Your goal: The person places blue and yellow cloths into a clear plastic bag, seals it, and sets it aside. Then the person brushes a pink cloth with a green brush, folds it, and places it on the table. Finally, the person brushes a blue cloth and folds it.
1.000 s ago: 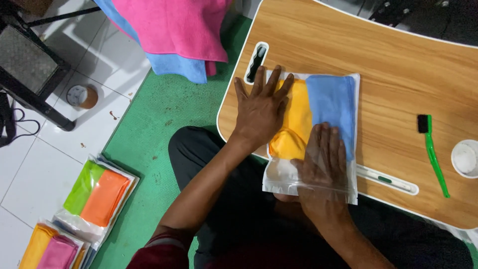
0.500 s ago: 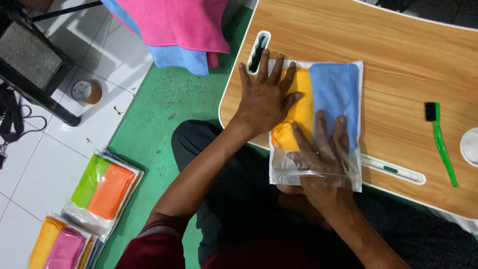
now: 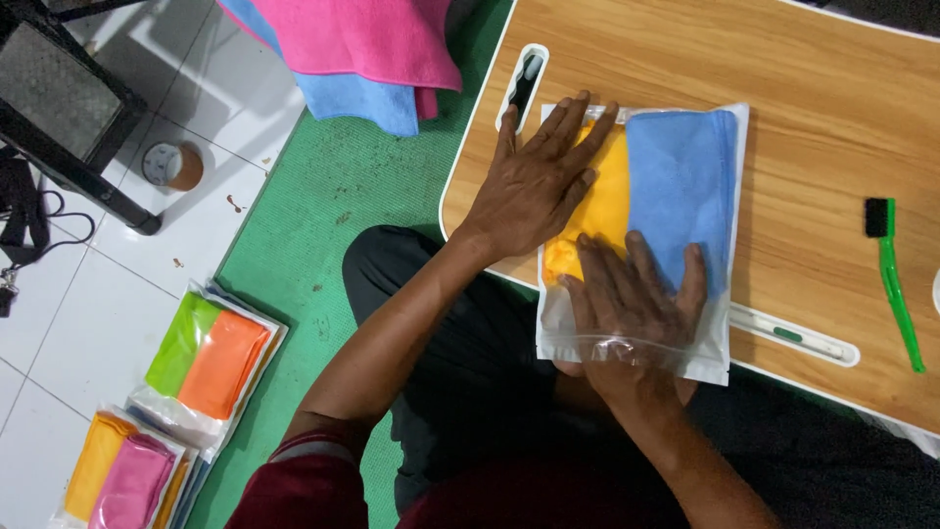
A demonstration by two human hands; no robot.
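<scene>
A clear zip bag (image 3: 736, 211) lies on the wooden lap table (image 3: 822, 108), its open end toward me. Inside it sit a folded yellow cloth (image 3: 607, 211) and, to its right, a folded blue cloth (image 3: 685, 171). My left hand (image 3: 534, 186) lies flat on top of the bag over the yellow cloth, fingers spread. My right hand (image 3: 632, 304) is at the bag's mouth with fingers apart on the cloths. The clear plastic and zip strip lie across it, so it looks slid inside.
A green-handled brush (image 3: 896, 284) lies on the table at the right. Pink and blue cloths (image 3: 372, 49) hang at the top left. Packed bags of coloured cloths (image 3: 211, 358) lie on the tiled floor beside the green mat (image 3: 333, 216). A black stand (image 3: 69, 108) is at the far left.
Both hands stay pressed on the bag. My right hand's fingers have crept slightly further up over the cloths. The view has shifted a little.
</scene>
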